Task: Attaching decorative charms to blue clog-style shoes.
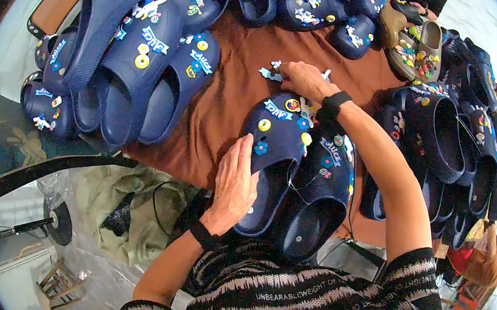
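Note:
A navy blue clog (273, 140) lies in front of me, toe pointing away, with colourful charms on its upper: a ribbon shape, a yellow ring and a blue flower. One bare hole shows between the charms. My left hand (235, 185) holds its left side, fingers along the upper and thumb near the opening. Close against its right lies a second navy clog (330, 166), also decorated; a thin cord loops between them. Beyond the toe, my right hand (309, 81) has its fingers curled together at a few small charms (270, 75), light blue and white; the fingertips are partly hidden.
Brown cloth (196, 138) covers the table. Decorated navy clogs are heaped at the far left (139, 63), the far side (310, 5) and the right (440, 130). Beige clogs (416, 51) stand at the far right. A dark chair back (14, 139) is at left. Other people work at the right.

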Demonstrator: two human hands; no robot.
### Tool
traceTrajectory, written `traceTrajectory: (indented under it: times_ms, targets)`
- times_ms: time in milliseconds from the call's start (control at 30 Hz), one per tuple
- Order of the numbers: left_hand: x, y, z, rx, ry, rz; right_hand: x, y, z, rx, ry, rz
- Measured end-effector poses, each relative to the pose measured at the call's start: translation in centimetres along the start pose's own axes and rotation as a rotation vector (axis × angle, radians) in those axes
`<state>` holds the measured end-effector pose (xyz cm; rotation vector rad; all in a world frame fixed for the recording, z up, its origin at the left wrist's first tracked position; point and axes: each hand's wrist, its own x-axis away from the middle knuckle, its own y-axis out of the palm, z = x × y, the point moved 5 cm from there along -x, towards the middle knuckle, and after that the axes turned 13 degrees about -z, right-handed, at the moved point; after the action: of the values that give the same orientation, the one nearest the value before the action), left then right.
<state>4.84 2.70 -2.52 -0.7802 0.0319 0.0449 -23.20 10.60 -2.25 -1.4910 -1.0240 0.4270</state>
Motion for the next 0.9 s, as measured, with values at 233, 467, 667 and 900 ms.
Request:
traceTrajectory:
  times_ms: [233, 467, 667, 900]
  targets:
    - [-0.3, -0.3, 0.7, -0.012, 0.033, -0.054, 1.3, -0.3, 0.6, -0.211, -0.034, 0.048]
    - [-0.2, 0.0, 0.6, -0.026, 0.012, -0.025, 4.5, -4.1, -2.9, -0.46, -0.015, 0.062]
    - [-0.3, 0.0, 0.9, -0.022, 0.015, -0.023, 7.6, -1.0, -7.6, -0.717, -0.114, -0.236]
    - [-0.3, 0.1, 1.0, -0.025, 0.006, -0.044, 8.2, 0.3, -8.2, -0.556, 0.037, -0.239]
